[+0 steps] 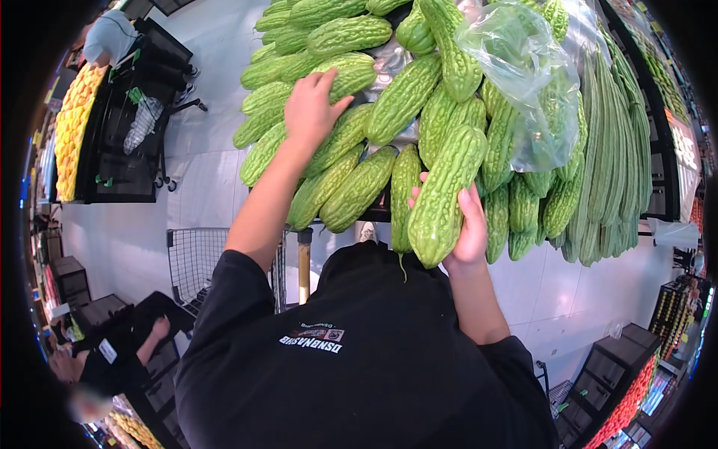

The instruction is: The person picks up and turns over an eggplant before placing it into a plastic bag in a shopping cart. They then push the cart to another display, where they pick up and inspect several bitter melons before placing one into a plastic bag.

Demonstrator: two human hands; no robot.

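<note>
A large, light green bitter melon [449, 196] rests in my right hand [470, 232]. My thumb is along its right side and my fingertips show at its left. The melon is tilted, its blossom end toward me. My left hand [310, 108] lies over the pile at the left, fingers and thumb apart, touching a bitter melon [355, 73]. Several more bitter melons [404, 99] surround both hands, some hanging over the front edge. A clear plastic bag [527, 71] lies on those at the right.
Long ridged green gourds [607, 157] fill the right end of the display. A wire cart [198, 254] stands at my left. Farther off are a person in black [112, 352], another person by a black cart [112, 37], yellow fruit [78, 123] and red produce [624, 404].
</note>
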